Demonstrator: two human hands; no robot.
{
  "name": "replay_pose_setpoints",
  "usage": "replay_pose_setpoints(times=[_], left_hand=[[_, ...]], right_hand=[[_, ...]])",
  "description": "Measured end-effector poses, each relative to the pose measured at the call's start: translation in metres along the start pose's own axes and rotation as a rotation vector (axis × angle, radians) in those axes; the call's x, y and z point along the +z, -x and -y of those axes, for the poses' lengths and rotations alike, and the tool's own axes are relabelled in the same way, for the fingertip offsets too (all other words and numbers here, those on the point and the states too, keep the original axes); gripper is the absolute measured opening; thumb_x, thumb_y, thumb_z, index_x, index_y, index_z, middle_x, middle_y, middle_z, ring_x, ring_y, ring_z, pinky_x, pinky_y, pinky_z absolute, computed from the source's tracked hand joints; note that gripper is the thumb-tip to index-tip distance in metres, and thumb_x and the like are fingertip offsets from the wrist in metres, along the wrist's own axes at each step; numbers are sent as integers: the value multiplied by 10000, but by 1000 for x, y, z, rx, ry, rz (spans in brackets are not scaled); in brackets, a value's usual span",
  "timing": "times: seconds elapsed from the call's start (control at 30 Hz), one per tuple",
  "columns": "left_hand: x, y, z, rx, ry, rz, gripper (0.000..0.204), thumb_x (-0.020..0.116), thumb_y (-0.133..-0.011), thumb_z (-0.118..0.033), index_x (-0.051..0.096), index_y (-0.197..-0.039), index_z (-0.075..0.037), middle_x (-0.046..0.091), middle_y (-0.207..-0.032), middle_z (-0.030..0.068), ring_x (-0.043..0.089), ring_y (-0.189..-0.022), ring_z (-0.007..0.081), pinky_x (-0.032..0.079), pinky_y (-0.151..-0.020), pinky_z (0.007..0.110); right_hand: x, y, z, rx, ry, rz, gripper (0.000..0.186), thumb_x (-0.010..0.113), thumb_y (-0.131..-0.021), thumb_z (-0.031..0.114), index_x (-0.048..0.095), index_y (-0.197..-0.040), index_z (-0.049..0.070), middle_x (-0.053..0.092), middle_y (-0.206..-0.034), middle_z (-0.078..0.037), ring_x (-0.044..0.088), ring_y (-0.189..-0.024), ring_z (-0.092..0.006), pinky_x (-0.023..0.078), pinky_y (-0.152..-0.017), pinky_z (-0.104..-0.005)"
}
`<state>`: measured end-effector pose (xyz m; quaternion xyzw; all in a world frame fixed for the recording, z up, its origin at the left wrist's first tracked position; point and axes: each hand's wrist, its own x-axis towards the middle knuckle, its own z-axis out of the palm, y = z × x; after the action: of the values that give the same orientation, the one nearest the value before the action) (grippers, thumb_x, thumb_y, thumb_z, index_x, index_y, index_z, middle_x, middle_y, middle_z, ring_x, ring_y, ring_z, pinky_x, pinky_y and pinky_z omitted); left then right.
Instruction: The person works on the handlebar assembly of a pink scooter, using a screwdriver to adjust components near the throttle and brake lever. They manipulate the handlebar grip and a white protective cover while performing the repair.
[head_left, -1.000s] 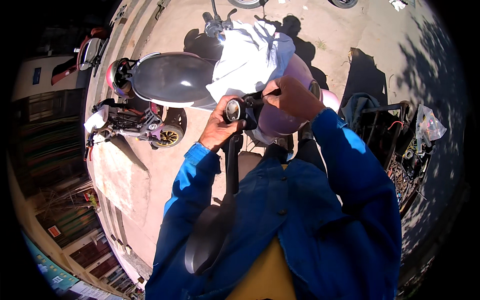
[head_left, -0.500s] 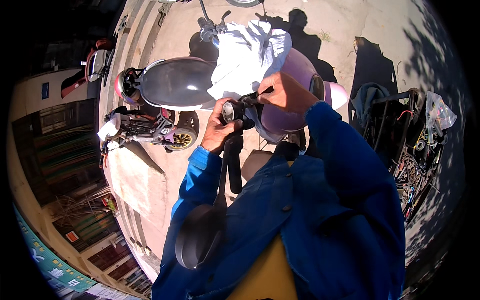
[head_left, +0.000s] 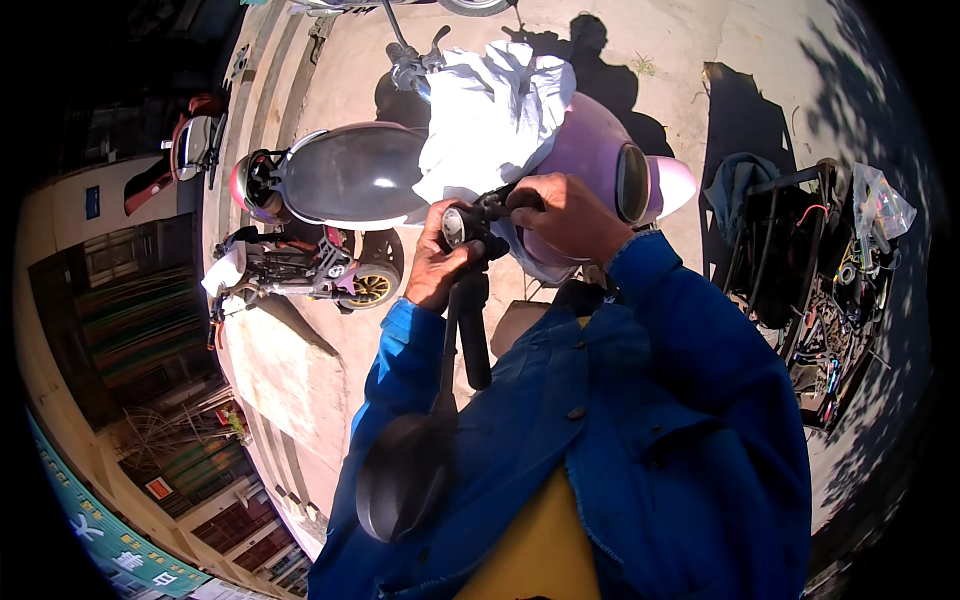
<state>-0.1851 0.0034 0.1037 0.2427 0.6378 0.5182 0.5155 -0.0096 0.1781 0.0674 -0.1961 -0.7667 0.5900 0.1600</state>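
Observation:
Close to me is the handlebar end of a pink electric scooter (head_left: 590,150), with a black handlebar grip (head_left: 474,340) pointing toward me. My left hand (head_left: 432,268) wraps around the black fitting inboard of the grip. Between its thumb and fingers shows a round part with a silvery face (head_left: 456,227). Just right of it, my right hand (head_left: 578,217) is closed, its fingers pinched at a dark piece beside the fitting; I cannot make out what that piece is. A black rear-view mirror (head_left: 405,478) on a stalk hangs over my left sleeve. White cloth (head_left: 490,120) covers the scooter's middle.
The scooter's long black seat (head_left: 355,172) extends left. Beyond it a small two-wheeler with a yellow-rimmed wheel (head_left: 372,287) stands by concrete steps. To the right, an open tool box (head_left: 825,330) holds jumbled tools and parts, with a clear plastic bag (head_left: 882,207) on it.
My right hand has turned slightly, its back now more toward me, and stays beside the fitting. The left hand keeps its hold. The whole view has shifted a little.

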Motion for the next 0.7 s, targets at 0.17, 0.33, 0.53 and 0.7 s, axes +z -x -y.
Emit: replay_pose_setpoints(times=[0.17, 0.33, 0.53, 0.7], left_hand=[[1, 0, 4, 57, -96, -6, 545, 749, -852, -20, 538, -1339, -142, 634, -1067, 49, 665, -881, 160, 579, -760, 304], [8, 3, -9, -19, -51, 2, 547, 783, -838, -43, 556, -1324, -149, 602, -1153, -7, 604, -1006, 109, 538, -884, 275], [4, 4, -2, 16, -53, 29, 540, 740, -885, -39, 526, -1371, -136, 642, -1082, 75, 689, -915, 171, 576, -759, 310], [2, 4, -10, -32, -100, 12, 488, 717, -941, -302, 559, -1371, -135, 631, -1117, 54, 633, -970, 152, 543, -836, 287]], right_hand=[[30, 23, 31, 298, -94, -223, 268, 635, -954, 140, 718, -1133, -41, 735, -959, -278, 721, -896, -429, 547, -866, -468], [36, 26, 19, 316, -182, -217, 334, 582, -982, 136, 702, -1225, -60, 747, -913, -199, 722, -803, -256, 553, -779, -361], [22, 23, 27, 557, -647, 23, 349, 493, -1029, 93, 663, -1289, -66, 601, -769, -55, 531, -631, -103, 451, -600, -265], [33, 28, 25, 578, -717, 6, 381, 451, -1024, 63, 611, -1341, -76, 521, -730, -32, 472, -601, -101, 409, -549, -288]])
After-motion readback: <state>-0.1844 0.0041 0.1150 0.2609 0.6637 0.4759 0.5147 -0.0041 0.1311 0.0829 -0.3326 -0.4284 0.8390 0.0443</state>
